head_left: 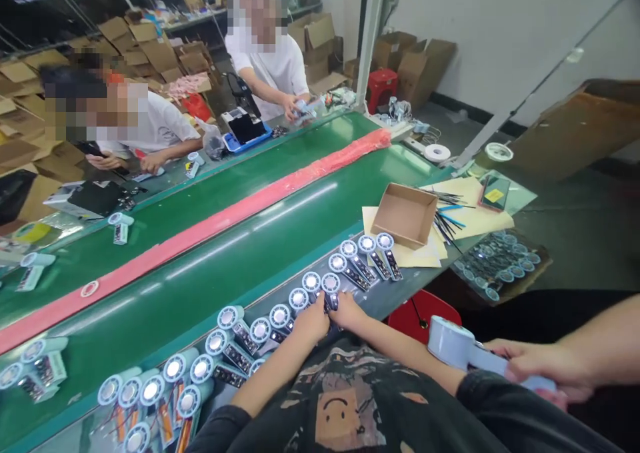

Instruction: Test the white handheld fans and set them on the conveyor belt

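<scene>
Fingers (345,302) on fan (331,283); yellow label (495,195) illegible

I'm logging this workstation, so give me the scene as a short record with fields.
Left hand: at the handle of a light blue unit; exact grip unclear
Right hand: at the same handle, other side
Other units: staggered along the bench edge
Green belt: pink strip lengthwise on it
Cardboard box: open-topped, on paper
Co-worker's hand: at right, holding another unit
</scene>
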Available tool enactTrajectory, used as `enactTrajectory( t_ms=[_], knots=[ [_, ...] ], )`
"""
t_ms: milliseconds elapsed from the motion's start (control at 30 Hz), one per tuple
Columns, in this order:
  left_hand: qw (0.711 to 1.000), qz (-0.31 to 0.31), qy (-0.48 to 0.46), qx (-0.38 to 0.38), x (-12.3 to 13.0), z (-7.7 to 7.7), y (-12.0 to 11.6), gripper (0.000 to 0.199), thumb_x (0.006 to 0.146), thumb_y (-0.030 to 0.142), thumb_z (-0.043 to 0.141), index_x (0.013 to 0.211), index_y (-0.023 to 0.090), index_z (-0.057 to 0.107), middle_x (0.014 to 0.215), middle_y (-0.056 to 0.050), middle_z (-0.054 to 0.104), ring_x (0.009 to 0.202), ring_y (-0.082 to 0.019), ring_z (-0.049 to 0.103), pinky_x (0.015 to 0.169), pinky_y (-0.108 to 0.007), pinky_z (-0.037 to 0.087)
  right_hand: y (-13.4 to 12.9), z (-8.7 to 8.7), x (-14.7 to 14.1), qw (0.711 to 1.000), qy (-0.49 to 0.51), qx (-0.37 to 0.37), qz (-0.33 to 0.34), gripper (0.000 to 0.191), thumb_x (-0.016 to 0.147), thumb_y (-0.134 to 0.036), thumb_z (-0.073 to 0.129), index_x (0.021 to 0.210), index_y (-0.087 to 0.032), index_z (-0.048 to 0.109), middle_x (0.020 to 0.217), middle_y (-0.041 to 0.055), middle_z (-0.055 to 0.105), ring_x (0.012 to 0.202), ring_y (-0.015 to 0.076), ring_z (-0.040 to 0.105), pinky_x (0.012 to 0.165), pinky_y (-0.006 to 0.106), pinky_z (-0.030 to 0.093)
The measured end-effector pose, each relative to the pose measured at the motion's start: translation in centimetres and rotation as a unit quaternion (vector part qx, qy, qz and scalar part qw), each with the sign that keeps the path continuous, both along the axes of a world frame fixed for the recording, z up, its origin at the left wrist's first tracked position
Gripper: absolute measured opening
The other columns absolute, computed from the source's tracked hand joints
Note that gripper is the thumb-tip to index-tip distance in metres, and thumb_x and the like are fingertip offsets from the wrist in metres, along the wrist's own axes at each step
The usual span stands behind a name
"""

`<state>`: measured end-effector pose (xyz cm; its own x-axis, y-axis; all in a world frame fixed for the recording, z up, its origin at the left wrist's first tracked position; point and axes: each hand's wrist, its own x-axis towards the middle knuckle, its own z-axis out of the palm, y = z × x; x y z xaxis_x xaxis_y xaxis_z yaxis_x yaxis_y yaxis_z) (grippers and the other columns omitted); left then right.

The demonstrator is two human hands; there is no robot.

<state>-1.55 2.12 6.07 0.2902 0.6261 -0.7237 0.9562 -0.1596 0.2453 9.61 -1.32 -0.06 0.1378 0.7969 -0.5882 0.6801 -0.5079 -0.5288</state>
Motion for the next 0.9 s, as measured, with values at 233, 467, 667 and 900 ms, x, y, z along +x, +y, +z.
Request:
enactTrajectory(
  t_ms=[233,467,667,900],
  knots=[
    [0.996,-0.079,0.026,0.012,-0.8,1.8,-0.1,0.061,0.096,0.02,0.045,0.156,0.011,0.036,0.15,-0.022,0.057,0.136,-0.031,0.058,0.112,-0.042,0.043,-2.2,3.1,-0.2,0.998,-0.051,-0.03,-0.013,0.044,0.088,-0.031,0.063,0.128,-0.012,0.062,0.131,0.0223,0.062,0.115,0.0342,0.067,0.094,0.043,0.053],
    [0.987,-0.159,0.026,0.019,-1.3,2.1,0.2,0.05,0.096,0.017,0.045,0.146,0.017,0.051,0.15,-0.017,0.057,0.134,-0.03,0.059,0.109,-0.042,0.046,-6.0,5.1,-0.7,0.993,-0.074,-0.09,-0.024,0.02,0.083,-0.021,0.066,0.099,-0.015,0.076,0.103,0.0205,0.074,0.101,0.039,0.072,0.084,0.047,0.055],
    [0.981,-0.196,-0.012,-0.003,-0.8,1.0,0.1,0.042,0.096,0.015,0.041,0.132,0.013,0.06,0.132,-0.022,0.065,0.122,-0.036,0.065,0.103,-0.048,0.05,-3.1,3.5,-0.6,0.989,-0.103,-0.076,-0.069,0.055,0.087,-0.031,0.065,0.139,-0.015,0.057,0.134,0.0213,0.062,0.121,0.0375,0.064,0.097,0.046,0.051],
    [0.985,-0.139,-0.092,-0.039,-1.9,-0.3,-0.8,0.047,0.089,0.005,0.043,0.131,0.015,0.061,0.136,-0.015,0.066,0.126,-0.025,0.063,0.107,-0.032,0.048,-2.2,0.5,-3.0,0.987,-0.12,-0.063,-0.086,0.062,0.091,-0.025,0.058,0.149,-0.006,0.044,0.138,0.0255,0.057,0.125,0.0349,0.062,0.103,0.039,0.05]
  ],
)
